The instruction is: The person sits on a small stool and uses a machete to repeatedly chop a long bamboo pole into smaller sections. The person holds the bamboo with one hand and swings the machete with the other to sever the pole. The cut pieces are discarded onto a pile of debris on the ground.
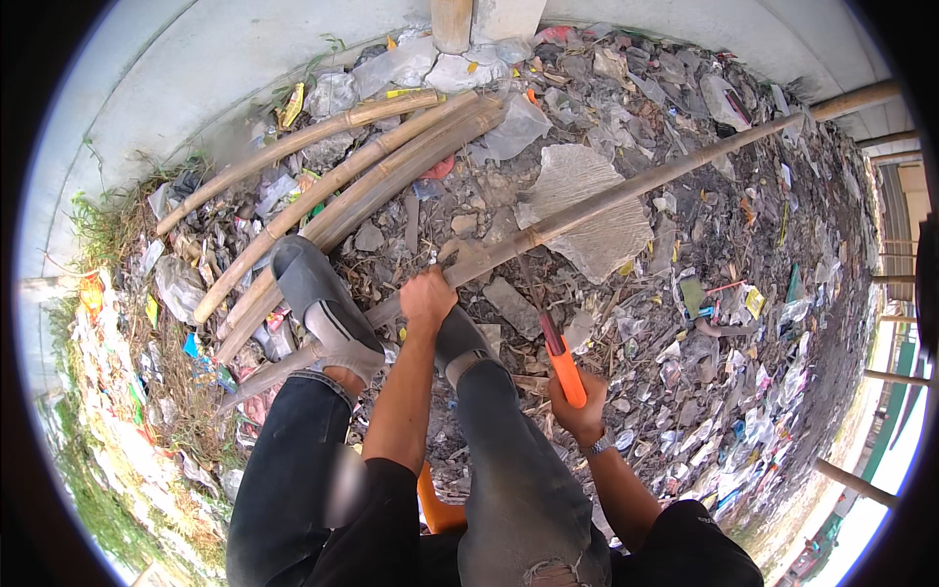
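Over crumpled litter point(675, 377), round bamboo pole point(589, 212)

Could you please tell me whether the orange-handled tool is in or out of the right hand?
In: the right hand grips the orange-handled tool, whose slim end points toward the long pole.

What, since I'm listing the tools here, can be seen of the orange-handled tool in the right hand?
The orange-handled tool resembles a saw: a plastic-looking orange handle, a reddish section, then a narrow dark blade. The right hand grips the handle's lower part. The blade points up the picture toward the bamboo pole; whether they touch is unclear.
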`<act>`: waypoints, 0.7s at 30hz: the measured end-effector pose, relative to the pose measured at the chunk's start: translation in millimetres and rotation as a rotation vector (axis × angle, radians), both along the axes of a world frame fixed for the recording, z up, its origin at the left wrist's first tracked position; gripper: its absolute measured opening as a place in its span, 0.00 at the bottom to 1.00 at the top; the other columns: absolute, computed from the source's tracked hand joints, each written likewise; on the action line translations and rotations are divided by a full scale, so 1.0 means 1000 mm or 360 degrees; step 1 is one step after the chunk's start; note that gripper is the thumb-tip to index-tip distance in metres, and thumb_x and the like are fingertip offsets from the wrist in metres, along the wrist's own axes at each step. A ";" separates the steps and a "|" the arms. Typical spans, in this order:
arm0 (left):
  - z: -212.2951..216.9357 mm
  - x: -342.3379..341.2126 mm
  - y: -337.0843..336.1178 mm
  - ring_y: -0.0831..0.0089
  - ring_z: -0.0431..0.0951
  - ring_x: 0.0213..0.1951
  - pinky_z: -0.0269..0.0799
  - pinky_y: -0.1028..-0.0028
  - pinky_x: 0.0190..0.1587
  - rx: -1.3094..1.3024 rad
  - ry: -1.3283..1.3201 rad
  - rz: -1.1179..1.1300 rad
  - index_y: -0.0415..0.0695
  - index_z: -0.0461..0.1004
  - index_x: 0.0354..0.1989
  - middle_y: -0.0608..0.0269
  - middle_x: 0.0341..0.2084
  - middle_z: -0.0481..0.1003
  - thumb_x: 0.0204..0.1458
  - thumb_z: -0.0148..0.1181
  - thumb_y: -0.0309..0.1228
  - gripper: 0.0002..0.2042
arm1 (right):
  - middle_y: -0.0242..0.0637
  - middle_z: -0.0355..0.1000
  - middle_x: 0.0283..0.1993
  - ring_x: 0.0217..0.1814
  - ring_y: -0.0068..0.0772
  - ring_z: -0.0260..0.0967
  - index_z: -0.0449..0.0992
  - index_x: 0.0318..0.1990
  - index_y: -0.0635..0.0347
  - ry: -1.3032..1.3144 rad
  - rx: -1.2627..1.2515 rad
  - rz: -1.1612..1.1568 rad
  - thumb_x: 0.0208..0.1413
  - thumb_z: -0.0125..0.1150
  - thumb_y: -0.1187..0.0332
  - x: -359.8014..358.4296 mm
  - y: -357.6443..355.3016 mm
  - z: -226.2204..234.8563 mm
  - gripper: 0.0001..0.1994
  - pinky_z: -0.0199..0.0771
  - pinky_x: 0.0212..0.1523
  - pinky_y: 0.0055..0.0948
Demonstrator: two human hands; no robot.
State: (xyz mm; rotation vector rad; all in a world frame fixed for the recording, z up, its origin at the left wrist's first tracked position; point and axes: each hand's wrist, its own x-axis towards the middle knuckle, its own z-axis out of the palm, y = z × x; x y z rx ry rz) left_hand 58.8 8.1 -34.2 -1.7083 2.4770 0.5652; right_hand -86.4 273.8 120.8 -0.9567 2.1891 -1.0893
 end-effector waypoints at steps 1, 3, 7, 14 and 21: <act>-0.001 0.001 0.002 0.48 0.86 0.37 0.81 0.54 0.42 0.0004 -0.0008 0.0008 0.43 0.81 0.41 0.47 0.35 0.84 0.47 0.61 0.37 0.15 | 0.34 0.72 0.19 0.19 0.23 0.72 0.78 0.30 0.65 -0.0024 -0.0009 0.0016 0.56 0.68 0.73 0.007 0.011 0.011 0.06 0.71 0.24 0.27; -0.001 0.002 0.004 0.48 0.86 0.37 0.81 0.53 0.42 -0.0028 0.0061 0.0012 0.43 0.81 0.40 0.48 0.35 0.84 0.47 0.61 0.37 0.15 | 0.32 0.71 0.18 0.18 0.22 0.71 0.77 0.29 0.64 -0.0119 0.0039 0.0082 0.55 0.69 0.74 0.011 0.035 0.020 0.06 0.70 0.22 0.27; 0.001 0.003 0.002 0.48 0.86 0.38 0.81 0.54 0.43 0.0012 0.0073 0.0025 0.43 0.81 0.40 0.47 0.36 0.84 0.48 0.61 0.37 0.14 | 0.32 0.71 0.18 0.18 0.22 0.70 0.77 0.28 0.64 -0.0260 0.0186 0.0190 0.55 0.69 0.74 0.018 0.045 0.039 0.07 0.69 0.22 0.27; 0.008 0.003 -0.002 0.47 0.86 0.38 0.81 0.53 0.43 0.0088 0.0018 0.0015 0.43 0.81 0.40 0.47 0.35 0.84 0.47 0.61 0.37 0.14 | 0.40 0.71 0.19 0.18 0.35 0.72 0.76 0.26 0.63 -0.0062 0.0251 0.0239 0.52 0.68 0.76 0.030 0.088 0.055 0.06 0.69 0.23 0.31; 0.000 0.007 0.001 0.48 0.85 0.39 0.81 0.54 0.44 0.0006 0.0049 0.0054 0.43 0.82 0.39 0.47 0.36 0.84 0.46 0.62 0.36 0.14 | 0.37 0.71 0.19 0.16 0.30 0.66 0.78 0.28 0.63 -0.0244 0.0096 0.0202 0.51 0.66 0.77 0.017 0.035 0.037 0.03 0.66 0.22 0.28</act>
